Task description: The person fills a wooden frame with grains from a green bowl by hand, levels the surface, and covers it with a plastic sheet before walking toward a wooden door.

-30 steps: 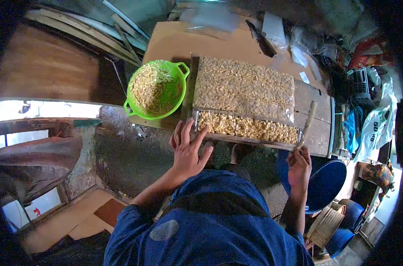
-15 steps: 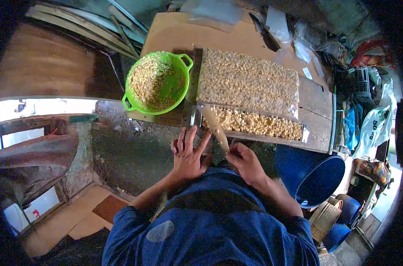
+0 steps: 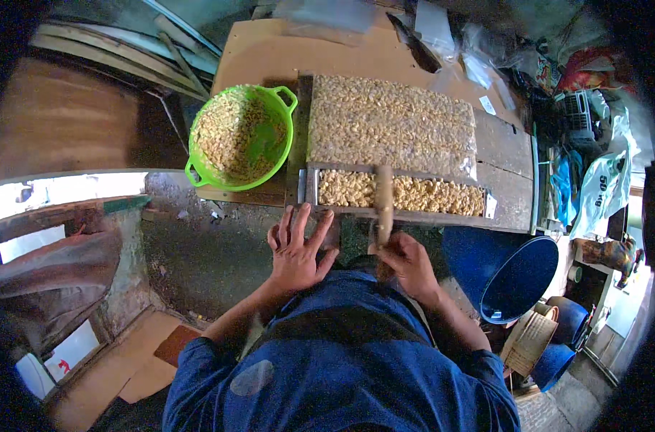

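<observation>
In my right hand (image 3: pixel 406 263) I grip the near end of a flat wooden stick (image 3: pixel 384 205), slightly blurred. Its far end lies across a long strip of pale split beans (image 3: pixel 435 196) in a narrow tray at the bench's near edge. My left hand (image 3: pixel 297 248) is open, fingers spread, with its fingertips at the bench's front edge near the strip's left end. Behind the strip sit several rows of flat bean slabs (image 3: pixel 392 122), seemingly under clear plastic. To the left, a bright green two-handled basin (image 3: pixel 270 140) holds more loose beans.
The wooden bench (image 3: pixel 506 158) reaches right past the slabs. A brown board (image 3: pixel 252 50) with plastic sheets lies behind. At the right stand a large blue barrel (image 3: pixel 522 281), a woven basket (image 3: pixel 530 342) and a white sack (image 3: pixel 602 180). Planks (image 3: pixel 118 57) lean at the far left.
My right hand has swung the stick's far end rightward, from the left end of the bean strip toward its middle. My left hand remains spread at the edge. The view has shifted slightly.
</observation>
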Action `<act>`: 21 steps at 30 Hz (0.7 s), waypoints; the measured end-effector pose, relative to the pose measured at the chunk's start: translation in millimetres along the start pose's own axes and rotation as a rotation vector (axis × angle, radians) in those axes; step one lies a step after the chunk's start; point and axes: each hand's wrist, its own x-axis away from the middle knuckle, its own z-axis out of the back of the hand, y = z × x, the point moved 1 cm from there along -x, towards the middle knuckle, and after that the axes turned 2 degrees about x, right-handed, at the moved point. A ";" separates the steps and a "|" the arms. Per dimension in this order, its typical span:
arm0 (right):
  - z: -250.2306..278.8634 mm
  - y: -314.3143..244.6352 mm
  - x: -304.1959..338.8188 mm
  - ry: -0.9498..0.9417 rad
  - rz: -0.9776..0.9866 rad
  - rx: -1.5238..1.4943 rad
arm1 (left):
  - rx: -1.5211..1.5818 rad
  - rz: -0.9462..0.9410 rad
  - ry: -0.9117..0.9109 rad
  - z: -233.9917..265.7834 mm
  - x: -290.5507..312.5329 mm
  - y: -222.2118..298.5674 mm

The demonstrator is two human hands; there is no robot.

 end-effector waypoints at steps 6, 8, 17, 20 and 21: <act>10.2 -0.7 9.9 0.016 0.026 0.054 | -0.009 0.011 -0.029 2.2 -1.5 1.9; 2.5 -8.1 3.9 -0.018 0.016 0.062 | -0.014 0.005 -0.015 1.8 -2.3 2.5; 38.5 7.9 21.5 0.186 -0.008 -0.097 | -0.006 0.024 -0.041 2.7 -1.2 3.8; 49.8 6.8 30.5 0.218 0.062 -0.106 | -0.018 0.033 -0.048 2.5 -1.2 5.7; 47.7 4.8 30.2 0.255 0.033 -0.009 | -0.027 0.041 -0.050 3.6 -0.8 6.1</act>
